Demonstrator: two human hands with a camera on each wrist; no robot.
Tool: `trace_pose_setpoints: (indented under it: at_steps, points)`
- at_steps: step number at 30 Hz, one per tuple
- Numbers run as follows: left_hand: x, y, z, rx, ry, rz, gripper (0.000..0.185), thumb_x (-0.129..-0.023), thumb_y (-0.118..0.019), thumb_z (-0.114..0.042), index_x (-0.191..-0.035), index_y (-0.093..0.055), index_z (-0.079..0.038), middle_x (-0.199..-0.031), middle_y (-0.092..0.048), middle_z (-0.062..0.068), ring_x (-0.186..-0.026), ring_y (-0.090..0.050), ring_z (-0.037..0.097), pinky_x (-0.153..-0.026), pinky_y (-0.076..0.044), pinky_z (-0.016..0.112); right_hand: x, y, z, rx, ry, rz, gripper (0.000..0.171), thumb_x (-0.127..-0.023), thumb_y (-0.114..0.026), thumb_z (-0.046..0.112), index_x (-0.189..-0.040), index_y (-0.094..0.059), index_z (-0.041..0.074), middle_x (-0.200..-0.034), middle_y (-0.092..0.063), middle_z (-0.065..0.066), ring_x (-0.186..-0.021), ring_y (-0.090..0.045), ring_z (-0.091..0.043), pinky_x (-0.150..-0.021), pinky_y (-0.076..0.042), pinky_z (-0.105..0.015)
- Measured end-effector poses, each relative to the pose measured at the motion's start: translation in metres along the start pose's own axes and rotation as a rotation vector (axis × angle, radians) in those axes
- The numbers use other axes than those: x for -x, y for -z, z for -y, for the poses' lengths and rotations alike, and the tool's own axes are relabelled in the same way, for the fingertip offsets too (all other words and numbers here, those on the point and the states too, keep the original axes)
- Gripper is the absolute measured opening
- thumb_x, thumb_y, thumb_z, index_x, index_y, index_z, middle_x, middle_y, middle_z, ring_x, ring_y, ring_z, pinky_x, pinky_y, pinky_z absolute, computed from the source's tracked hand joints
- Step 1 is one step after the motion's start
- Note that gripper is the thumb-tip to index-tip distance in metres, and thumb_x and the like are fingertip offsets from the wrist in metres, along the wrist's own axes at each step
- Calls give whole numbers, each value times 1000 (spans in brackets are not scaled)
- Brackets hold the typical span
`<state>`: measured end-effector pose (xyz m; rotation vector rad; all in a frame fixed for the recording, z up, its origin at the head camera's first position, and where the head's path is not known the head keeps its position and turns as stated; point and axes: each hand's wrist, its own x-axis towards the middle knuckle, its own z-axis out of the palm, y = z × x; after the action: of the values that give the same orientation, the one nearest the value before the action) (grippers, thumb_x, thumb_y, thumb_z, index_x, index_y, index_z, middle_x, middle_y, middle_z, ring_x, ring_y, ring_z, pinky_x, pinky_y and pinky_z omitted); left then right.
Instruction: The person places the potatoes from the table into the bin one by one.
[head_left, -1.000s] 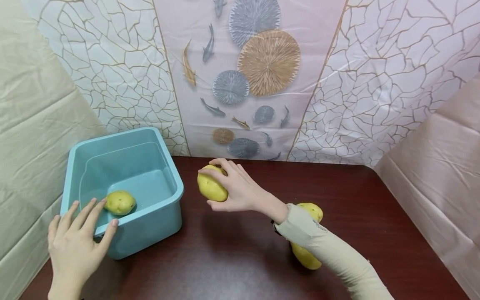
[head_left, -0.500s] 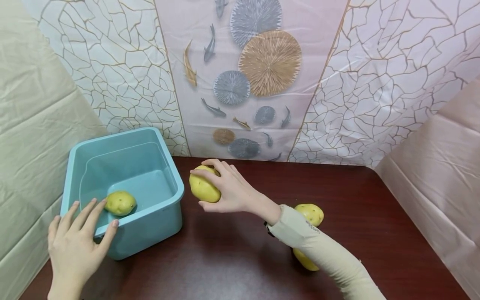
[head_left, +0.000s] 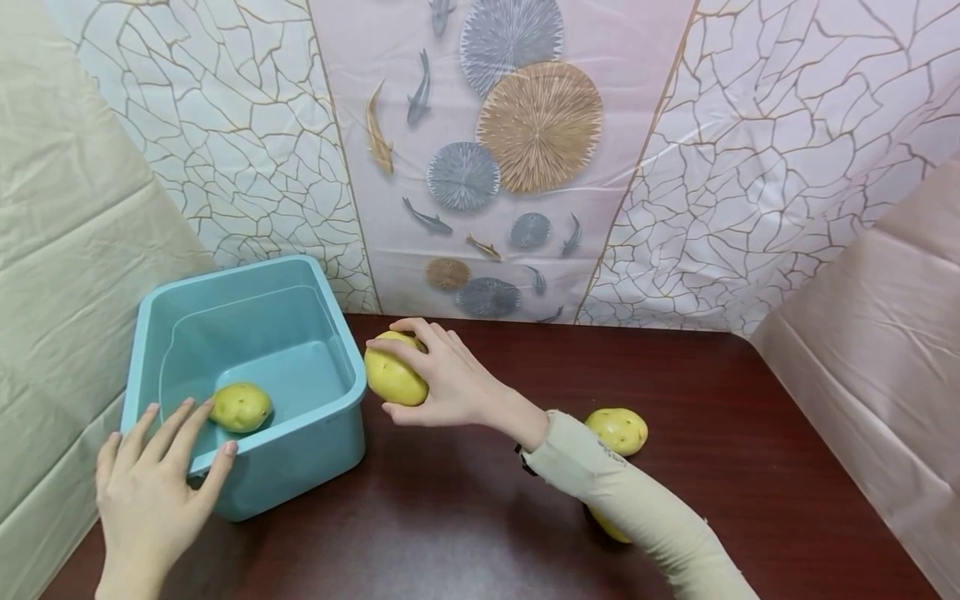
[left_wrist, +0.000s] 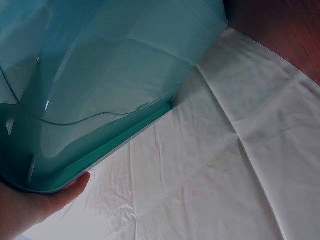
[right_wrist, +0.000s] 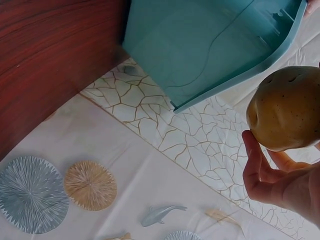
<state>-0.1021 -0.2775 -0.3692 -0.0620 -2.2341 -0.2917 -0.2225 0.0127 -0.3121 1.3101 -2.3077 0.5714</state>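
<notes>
My right hand (head_left: 457,385) grips a yellow potato (head_left: 393,377), fingers over its top and thumb low on its side. It is held above the table, right beside the bin's right rim. The right wrist view shows this potato (right_wrist: 286,107) against the fingertips. With its fingers spread fairly straight, my left hand (head_left: 150,504) rests on the near left corner of the blue plastic bin (head_left: 303,462). One potato (head_left: 242,407) lies inside the bin, close to those fingers. Another potato (head_left: 618,430) sits on the table, and a further potato (head_left: 609,527) is mostly hidden under my right sleeve.
The dark red wooden table (head_left: 480,533) carries the bin at its left side. A patterned cloth backdrop (head_left: 465,242) stands along the back edge. Beige cloth (head_left: 67,275) hangs at the left, close to the bin, and more cloth (head_left: 877,333) hangs at the right.
My right hand has moved left with its potato, from over the table up to the bin's right rim. The left hand, bin and other potatoes have stayed in place.
</notes>
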Motion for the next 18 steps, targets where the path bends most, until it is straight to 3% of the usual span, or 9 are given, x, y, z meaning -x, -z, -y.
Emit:
trace_pose_setpoints:
  at_steps: [18]
  points:
    - [0,0,0,0,-9,-10,61,-84,-39,-57,-115,-59,-8,-111,-60,23,-118,-43,42,-100,-21,61,-18,-3,12,-6,9,-7,62,-67,-65,46,-123,-48,28,-122,-45,0,-103,-47,-13,-78,-37,-26]
